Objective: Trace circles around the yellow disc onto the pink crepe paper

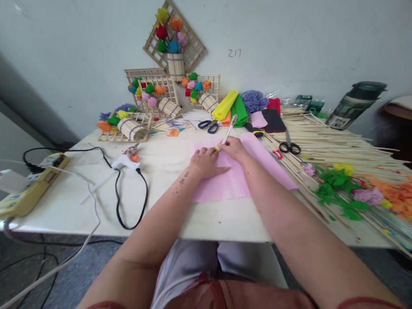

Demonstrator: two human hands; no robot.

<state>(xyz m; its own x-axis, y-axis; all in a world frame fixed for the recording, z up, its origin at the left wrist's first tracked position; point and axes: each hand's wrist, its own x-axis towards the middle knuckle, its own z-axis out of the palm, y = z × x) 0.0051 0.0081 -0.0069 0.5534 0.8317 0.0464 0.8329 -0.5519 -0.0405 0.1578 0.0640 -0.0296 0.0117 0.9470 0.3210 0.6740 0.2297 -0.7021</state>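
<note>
A sheet of pink crepe paper [221, 186] lies on the white table in front of me, its right part forming a rolled or folded band. Flat on the paper, my left hand [205, 164] spreads its fingers and thumb. My right hand [233, 148] grips a white pen [229, 130], tilted with its upper end away from me; its tip is hidden by my fingers. Between the two hands shows a small yellow piece [217, 148], which I cannot make out further.
Behind the paper are black-handled scissors [208, 125], with another pair of scissors [290, 147] to the right. Wooden sticks [335, 141] and paper flowers [342, 189] cover the right side. A glue gun [127, 160] and power strip [32, 191] lie left. Flower-basket lattices [177, 42] stand at the back.
</note>
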